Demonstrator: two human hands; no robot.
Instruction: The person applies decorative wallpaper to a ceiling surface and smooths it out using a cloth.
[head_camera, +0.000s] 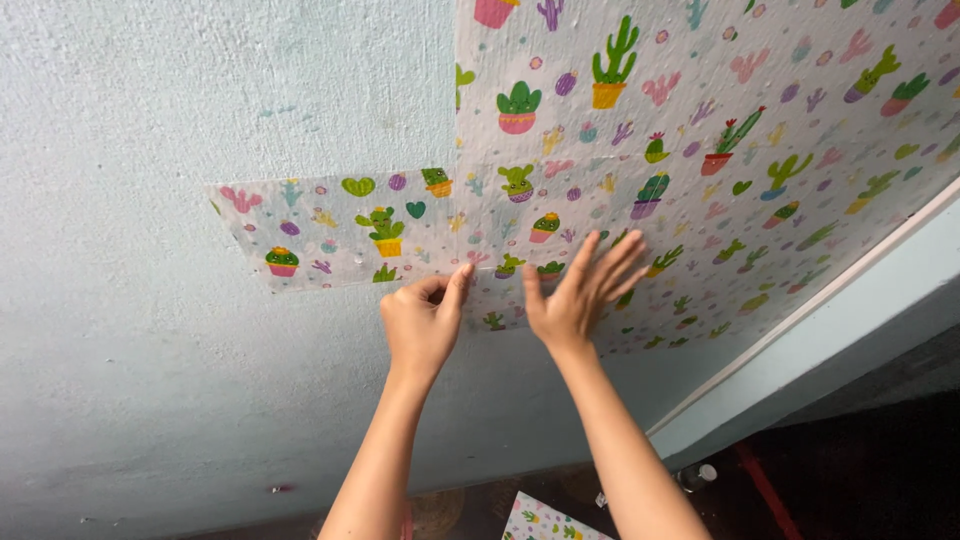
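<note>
A strip of cactus-print wallpaper (330, 235) lies against a pale blue textured wall (150, 380), joining a larger papered area (760, 150) to the right. My left hand (422, 322) is loosely curled, thumb and fingertips touching the strip's lower edge. My right hand (578, 292) is flat with fingers spread, pressing on the paper just right of the left hand. Neither hand holds a loose object.
A white baseboard band (850, 300) runs diagonally at the right, with a dark floor (880, 450) beyond it. A loose piece of the same patterned paper (545, 522) lies on the floor below my arms. A small bottle (697, 476) sits near the wall's foot.
</note>
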